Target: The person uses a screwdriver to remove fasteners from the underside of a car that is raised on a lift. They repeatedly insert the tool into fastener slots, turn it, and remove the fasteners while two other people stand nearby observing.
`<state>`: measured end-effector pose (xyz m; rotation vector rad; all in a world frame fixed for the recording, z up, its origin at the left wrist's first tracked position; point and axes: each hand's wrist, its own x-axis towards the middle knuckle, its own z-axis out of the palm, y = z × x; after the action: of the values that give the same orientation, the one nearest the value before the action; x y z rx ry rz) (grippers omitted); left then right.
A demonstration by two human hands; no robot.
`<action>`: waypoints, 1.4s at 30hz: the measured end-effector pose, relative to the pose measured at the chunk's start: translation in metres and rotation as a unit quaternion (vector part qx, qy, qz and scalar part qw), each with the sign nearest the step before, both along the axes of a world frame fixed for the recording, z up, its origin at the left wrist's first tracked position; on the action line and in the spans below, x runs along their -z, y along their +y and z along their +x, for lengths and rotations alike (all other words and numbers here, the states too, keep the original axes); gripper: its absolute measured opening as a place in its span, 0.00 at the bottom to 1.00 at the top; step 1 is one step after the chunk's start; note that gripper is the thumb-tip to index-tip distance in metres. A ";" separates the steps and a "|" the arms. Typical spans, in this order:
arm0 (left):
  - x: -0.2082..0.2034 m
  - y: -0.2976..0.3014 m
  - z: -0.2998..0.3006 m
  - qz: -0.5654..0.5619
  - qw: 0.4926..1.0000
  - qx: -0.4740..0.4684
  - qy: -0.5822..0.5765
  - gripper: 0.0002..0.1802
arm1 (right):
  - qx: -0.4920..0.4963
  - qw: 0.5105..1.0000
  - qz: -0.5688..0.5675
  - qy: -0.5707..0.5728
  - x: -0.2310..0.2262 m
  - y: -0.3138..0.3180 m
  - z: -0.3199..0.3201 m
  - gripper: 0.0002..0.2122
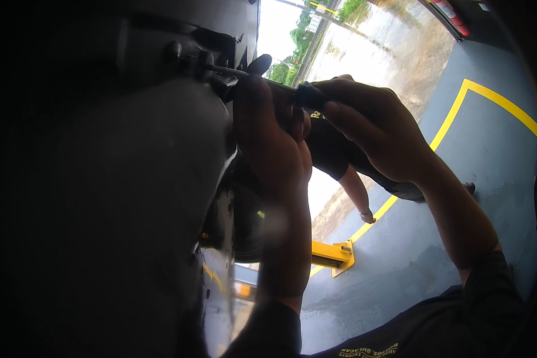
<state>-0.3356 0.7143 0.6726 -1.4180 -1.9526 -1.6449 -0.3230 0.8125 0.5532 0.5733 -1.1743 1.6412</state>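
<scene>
A screwdriver (pixel 309 95) with a dark blue handle is in my right hand (pixel 379 128), whose fingers are closed around the grip. Its thin metal shaft points left, and the tip meets a small dark fitting (pixel 204 61) on a shadowed panel. My left hand (pixel 268 134) is raised close beside that fitting, thumb up and fingers curled at the screwdriver's shaft. Part of the shaft is hidden there. Deep shadow obscures the fitting's details. A large dark, smooth body panel (pixel 143 179), apparently a vehicle's, fills the left side.
Behind my hands stands another person in dark clothes, one arm (pixel 356 188) hanging down. A yellow metal arm with a foot plate (pixel 342 258) sits low on the grey floor (pixel 400 262). Yellow lines (pixel 450 122) mark the floor; wet ground and greenery lie outside.
</scene>
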 end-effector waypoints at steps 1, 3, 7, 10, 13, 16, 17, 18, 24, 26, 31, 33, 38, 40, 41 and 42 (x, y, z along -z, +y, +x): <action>-0.001 0.002 0.000 -0.003 0.999 -0.038 0.038 0.18 | 0.008 1.000 0.012 0.020 -0.001 0.002 -0.006 0.11; -0.003 0.006 -0.002 -0.005 0.989 -0.099 0.111 0.18 | 0.012 0.999 0.030 0.042 -0.005 0.010 -0.016 0.11; -0.004 0.014 0.011 0.007 0.990 -0.118 0.075 0.16 | -0.124 0.992 0.020 0.013 -0.005 0.016 -0.012 0.14; 0.004 0.025 0.020 0.025 0.985 -0.154 0.080 0.15 | -0.170 0.984 0.043 0.000 -0.001 0.031 -0.004 0.18; 0.012 0.036 0.030 0.030 0.991 -0.128 0.018 0.15 | -0.201 0.979 -0.014 0.025 0.008 0.035 0.000 0.17; 0.007 0.039 0.026 0.023 0.991 -0.128 -0.004 0.15 | -0.229 0.973 -0.011 0.014 0.008 0.040 -0.004 0.18; 0.008 0.041 0.027 0.028 0.992 -0.126 -0.009 0.15 | -0.233 0.972 -0.004 0.009 0.008 0.042 -0.005 0.18; 0.008 0.042 0.027 0.033 0.992 -0.125 -0.014 0.14 | -0.262 0.965 -0.006 0.002 0.008 0.044 -0.007 0.18; 0.010 0.046 0.014 0.037 0.994 -0.099 -0.004 0.15 | -0.514 0.855 -0.068 -0.018 0.011 0.067 -0.021 0.19; 0.009 0.044 0.018 0.035 0.993 -0.113 -0.015 0.16 | -0.506 0.860 -0.062 -0.025 0.007 0.064 -0.019 0.19; 0.010 0.048 0.018 0.043 0.989 -0.140 -0.034 0.17 | -0.413 0.910 -0.049 0.004 0.005 0.055 -0.019 0.18; 0.013 0.059 0.019 0.042 0.987 -0.154 -0.011 0.17 | -0.426 0.904 -0.037 0.004 0.005 0.069 -0.023 0.19; 0.048 0.080 0.030 0.048 0.970 -0.236 -0.008 0.14 | -0.461 0.887 -0.026 0.027 0.022 0.110 -0.045 0.18; 0.104 0.024 0.063 0.000 0.970 -0.240 0.042 0.17 | -0.443 0.895 -0.053 0.021 0.049 0.102 -0.024 0.19; 0.124 0.009 0.083 0.030 0.965 -0.259 0.029 0.18 | -0.453 0.889 -0.058 0.024 0.050 0.100 -0.027 0.19; 0.145 -0.017 0.104 0.066 0.948 -0.312 -0.011 0.18 | -0.452 0.890 -0.055 0.016 0.054 0.102 -0.029 0.19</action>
<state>-0.2318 0.6971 0.5271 -0.6267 -1.9735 -1.4451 -0.3520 0.9144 0.4994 1.1834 -0.8000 2.4369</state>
